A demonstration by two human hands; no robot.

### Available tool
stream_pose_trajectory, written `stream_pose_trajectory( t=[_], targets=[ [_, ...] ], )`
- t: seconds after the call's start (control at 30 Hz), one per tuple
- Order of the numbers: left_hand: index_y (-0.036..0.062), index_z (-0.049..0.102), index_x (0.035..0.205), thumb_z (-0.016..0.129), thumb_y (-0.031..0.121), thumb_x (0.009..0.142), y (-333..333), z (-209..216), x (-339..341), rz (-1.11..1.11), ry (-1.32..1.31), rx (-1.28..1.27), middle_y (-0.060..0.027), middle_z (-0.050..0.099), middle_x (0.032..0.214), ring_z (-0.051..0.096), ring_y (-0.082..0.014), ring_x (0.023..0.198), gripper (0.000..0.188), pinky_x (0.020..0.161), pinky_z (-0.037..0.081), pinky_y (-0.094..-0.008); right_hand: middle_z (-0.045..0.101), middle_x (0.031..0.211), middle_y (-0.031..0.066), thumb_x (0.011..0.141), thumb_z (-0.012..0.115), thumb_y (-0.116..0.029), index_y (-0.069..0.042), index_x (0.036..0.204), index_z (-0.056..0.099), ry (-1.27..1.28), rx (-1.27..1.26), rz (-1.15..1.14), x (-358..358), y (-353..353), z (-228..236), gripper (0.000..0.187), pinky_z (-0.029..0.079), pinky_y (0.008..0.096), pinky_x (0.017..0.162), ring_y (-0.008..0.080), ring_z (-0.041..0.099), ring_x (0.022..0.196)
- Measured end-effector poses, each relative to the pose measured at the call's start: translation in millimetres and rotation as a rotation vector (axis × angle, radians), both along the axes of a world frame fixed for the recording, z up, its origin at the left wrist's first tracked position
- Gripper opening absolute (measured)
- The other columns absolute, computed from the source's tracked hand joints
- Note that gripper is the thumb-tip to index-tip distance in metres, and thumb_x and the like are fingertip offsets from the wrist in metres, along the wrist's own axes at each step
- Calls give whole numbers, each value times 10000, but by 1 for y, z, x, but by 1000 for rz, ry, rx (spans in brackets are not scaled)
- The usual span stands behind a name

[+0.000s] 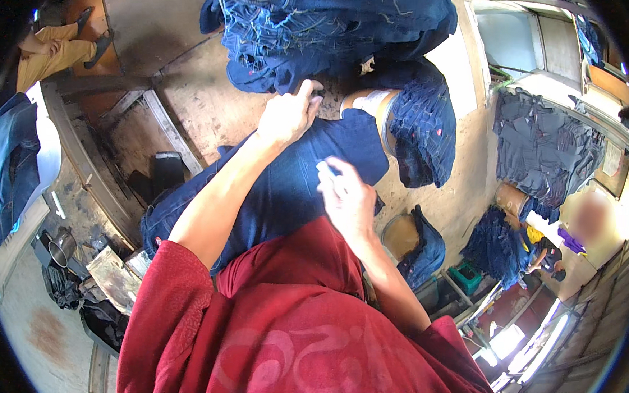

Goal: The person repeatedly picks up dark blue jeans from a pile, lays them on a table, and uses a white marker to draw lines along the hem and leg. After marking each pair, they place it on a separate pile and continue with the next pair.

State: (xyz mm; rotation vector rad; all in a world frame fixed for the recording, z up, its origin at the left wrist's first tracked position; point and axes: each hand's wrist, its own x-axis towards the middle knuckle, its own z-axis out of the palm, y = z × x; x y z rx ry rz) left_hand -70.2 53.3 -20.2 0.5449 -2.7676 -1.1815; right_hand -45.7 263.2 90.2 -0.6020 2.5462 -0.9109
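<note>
A pair of dark blue jeans lies spread in front of me, reaching from my left side across to the right. My left hand is at its far edge with the fingers curled. A small dark bit shows at those fingertips, too small to name. Over the middle of the denim is my right hand, its fingers bent together and partly blurred by motion. Something small and whitish shows at its fingertips; I cannot make out what it is. Just beyond my left hand rises a thick stack of jeans with frayed light threads.
Denim drapes over a drum at the right. A round tub with denim on its rim stands nearer. Dark garments and more denim are farther right. Another person's legs show at the far left.
</note>
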Motion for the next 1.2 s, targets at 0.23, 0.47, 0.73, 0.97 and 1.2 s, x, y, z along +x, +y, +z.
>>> stream_pose_trajectory(
  t=[0.23,0.47,0.73,0.97,1.2],
  targets=[
    [105,730,1101,859,233,938,-24,85,79,163,277,-252,-123,756,915,743,-342,817,245,745,599,-438,537,834,-34,1048,773,-450,-101,1200,633,-496,-79,-800,-47,106,-10,406,439,253,511,69,517,628],
    [134,789,1268,825,262,942,-3,129,281,-84,-102,-502,-97,703,1490,577,-354,1468,352,1245,391,-555,449,679,-91,952,880,-495,-193,817,589,-1017,-472,-1015,-73,123,-76,440,328,274,486,46,425,549],
    [172,541,1635,715,524,994,42,103,253,-116,-280,-504,-124,424,1756,301,-379,1660,752,1344,176,-616,803,823,127,998,818,-452,51,950,819,-141,-7,-741,-165,115,-156,506,554,434,751,225,687,716],
    [27,711,1315,904,351,881,5,103,221,223,87,-340,-135,715,1168,631,-355,1114,575,1010,520,-453,814,933,231,905,890,-474,100,1057,796,-349,-1,-699,-188,128,-205,601,578,459,816,325,770,860],
    [73,695,1142,859,380,921,-45,79,192,-41,41,-354,-122,666,979,664,-375,938,413,867,560,-480,737,1140,199,1125,625,-311,17,1256,596,17,-30,-378,-97,108,-63,354,552,439,825,291,715,1001]
  ],
)
